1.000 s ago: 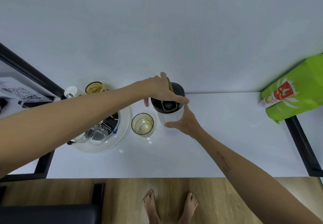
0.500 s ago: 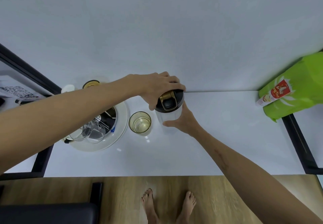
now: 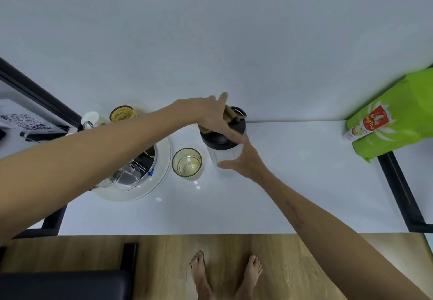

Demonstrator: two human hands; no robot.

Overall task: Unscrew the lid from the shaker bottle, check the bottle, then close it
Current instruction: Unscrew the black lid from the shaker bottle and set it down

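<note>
Shaker bottle [image 3: 225,156] stands on the white table [image 3: 281,182], against the palm of the right hand [image 3: 246,161], which is curled around its clear side. Just left of that hand sits a glass cup [image 3: 187,162]. On top of the bottle, the left hand [image 3: 213,114] has its fingers closed on the black lid [image 3: 222,135], with one finger sticking up.

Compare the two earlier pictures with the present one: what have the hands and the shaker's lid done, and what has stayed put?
The left hand has kept its grip on the black lid and turned it, swinging the gold flip cap from the near side to the far side. The right hand still steadies the clear bottle. The lid remains on; the drinking glass and green bag are unmoved.
</note>
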